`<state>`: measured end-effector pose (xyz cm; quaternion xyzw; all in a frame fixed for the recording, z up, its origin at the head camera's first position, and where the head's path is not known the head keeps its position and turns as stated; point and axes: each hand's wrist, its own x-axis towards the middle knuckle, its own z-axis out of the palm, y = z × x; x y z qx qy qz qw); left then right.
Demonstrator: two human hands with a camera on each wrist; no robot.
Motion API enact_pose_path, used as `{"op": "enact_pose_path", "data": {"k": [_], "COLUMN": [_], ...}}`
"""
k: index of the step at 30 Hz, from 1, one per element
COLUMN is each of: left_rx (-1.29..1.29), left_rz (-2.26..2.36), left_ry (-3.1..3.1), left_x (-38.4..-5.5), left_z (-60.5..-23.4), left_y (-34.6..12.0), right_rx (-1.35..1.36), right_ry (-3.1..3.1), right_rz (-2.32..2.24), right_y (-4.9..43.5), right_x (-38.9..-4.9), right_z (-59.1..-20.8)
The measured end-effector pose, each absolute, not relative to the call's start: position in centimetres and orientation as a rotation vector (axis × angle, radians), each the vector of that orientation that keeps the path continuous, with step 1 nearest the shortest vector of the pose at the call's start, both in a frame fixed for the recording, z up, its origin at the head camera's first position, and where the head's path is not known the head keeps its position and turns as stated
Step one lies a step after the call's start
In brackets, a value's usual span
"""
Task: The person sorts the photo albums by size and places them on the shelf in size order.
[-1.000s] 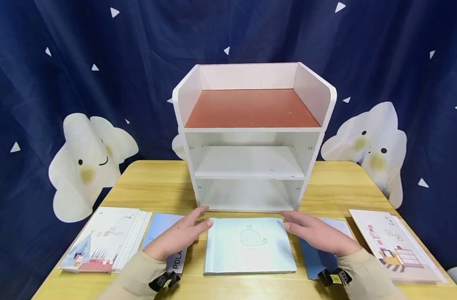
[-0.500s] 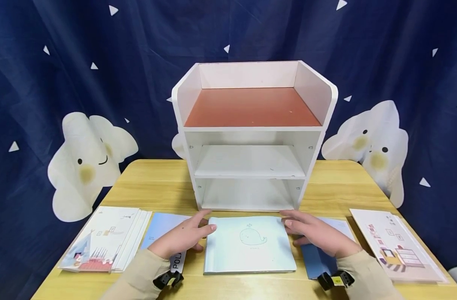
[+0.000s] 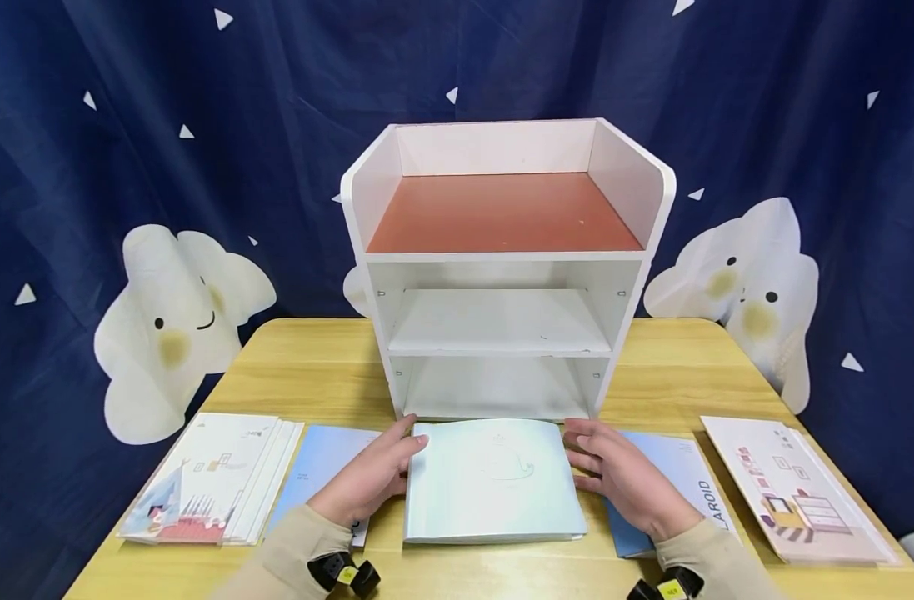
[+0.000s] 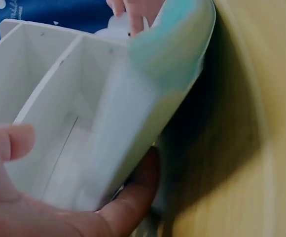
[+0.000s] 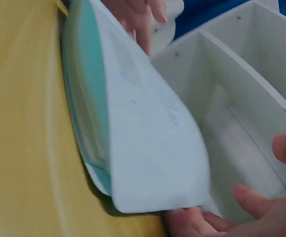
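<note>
A pale blue picture book (image 3: 494, 492) with a faint whale drawing lies between my two hands, its far edge raised off the table. My left hand (image 3: 370, 475) holds its left side; in the left wrist view the fingers (image 4: 128, 202) curl under the edge, while the thumb stands apart from the cover. My right hand (image 3: 629, 475) holds the right side with its fingers (image 5: 187, 219) bent beneath the corner, the thumb again off the book. In the right wrist view the cover bows and the teal page edges show.
A white shelf unit (image 3: 497, 354) with a red-brown top stands right behind the book. Blue Polaroid booklets (image 3: 707, 475) lie partly under both arms. Illustrated books (image 3: 194, 492) are stacked at the left, and another illustrated book (image 3: 794, 492) lies at the right. A dark blue curtain (image 3: 457, 58) hangs behind.
Both hands have moved in to the book's sides and taken hold. The book's far edge has risen toward the shelf unit, and glare now hides part of the whale drawing.
</note>
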<state>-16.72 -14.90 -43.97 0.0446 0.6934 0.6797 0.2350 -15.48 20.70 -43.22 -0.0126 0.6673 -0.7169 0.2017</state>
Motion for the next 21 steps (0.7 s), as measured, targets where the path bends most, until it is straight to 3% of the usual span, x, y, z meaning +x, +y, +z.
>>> {"op": "enact_pose_path", "data": {"k": [21], "left_rx": [0.141], "left_rz": [2.11], "left_ry": [1.374], "left_x": [-16.1], "left_z": [-46.2], "left_y": [-13.5], "right_rx": [-0.051], "right_ry": [1.739], "right_rz": [-2.139], "right_y": [18.8], "right_x": [-14.5], "right_z": [-45.2]}}
